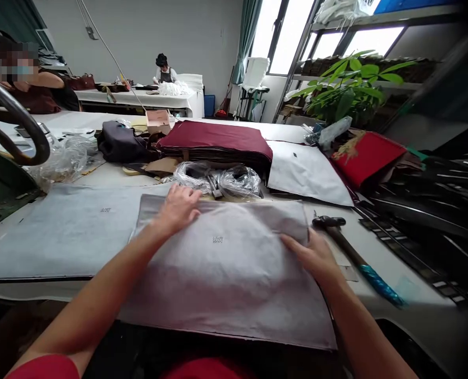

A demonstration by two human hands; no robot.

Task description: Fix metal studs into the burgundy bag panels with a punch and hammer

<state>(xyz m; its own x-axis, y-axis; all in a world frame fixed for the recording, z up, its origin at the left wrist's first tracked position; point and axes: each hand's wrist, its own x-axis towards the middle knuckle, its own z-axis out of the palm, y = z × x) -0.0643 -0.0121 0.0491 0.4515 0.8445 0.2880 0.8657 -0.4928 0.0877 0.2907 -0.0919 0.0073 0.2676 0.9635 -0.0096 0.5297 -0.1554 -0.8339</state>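
Note:
A pale grey fabric panel with a small printed mark lies in front of me, its near edge hanging past the table's front. My left hand is at its upper edge, knuckles up and fingers curled on the cloth. At the right edge, my right hand grips the panel, thumb on top and the other fingers hidden underneath. A second pale panel lies flat to the left, partly under the first. Just right of my right hand rests a hammer with blue wrapping on its handle end.
Plastic-wrapped coils sit behind the panel, before a stack of maroon sheets. Another white panel lies at back right, near a red folded piece and a plant. A machine handwheel juts in at left. Two people work farther back.

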